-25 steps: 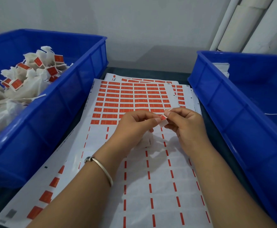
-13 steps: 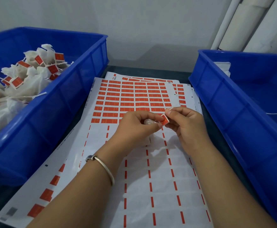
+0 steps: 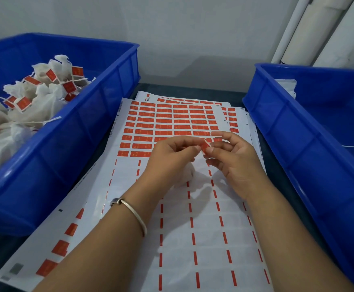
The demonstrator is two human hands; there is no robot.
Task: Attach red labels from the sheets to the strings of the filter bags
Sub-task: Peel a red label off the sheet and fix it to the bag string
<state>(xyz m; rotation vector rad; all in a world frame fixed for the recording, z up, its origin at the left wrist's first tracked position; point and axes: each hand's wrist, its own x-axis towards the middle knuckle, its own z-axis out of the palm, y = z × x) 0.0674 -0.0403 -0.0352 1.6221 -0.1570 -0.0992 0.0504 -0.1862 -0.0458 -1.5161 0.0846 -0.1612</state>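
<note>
Pinching one red label between them, the left hand and the right hand meet above the middle of the label sheet. A white filter bag under the left palm is mostly hidden; its string I cannot see.

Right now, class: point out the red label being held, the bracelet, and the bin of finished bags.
red label (image 3: 205, 146), head view, its red face.
bracelet (image 3: 137, 216), head view, its band.
left blue bin (image 3: 66, 142), head view, its side wall.

Red label, blue bins
</note>
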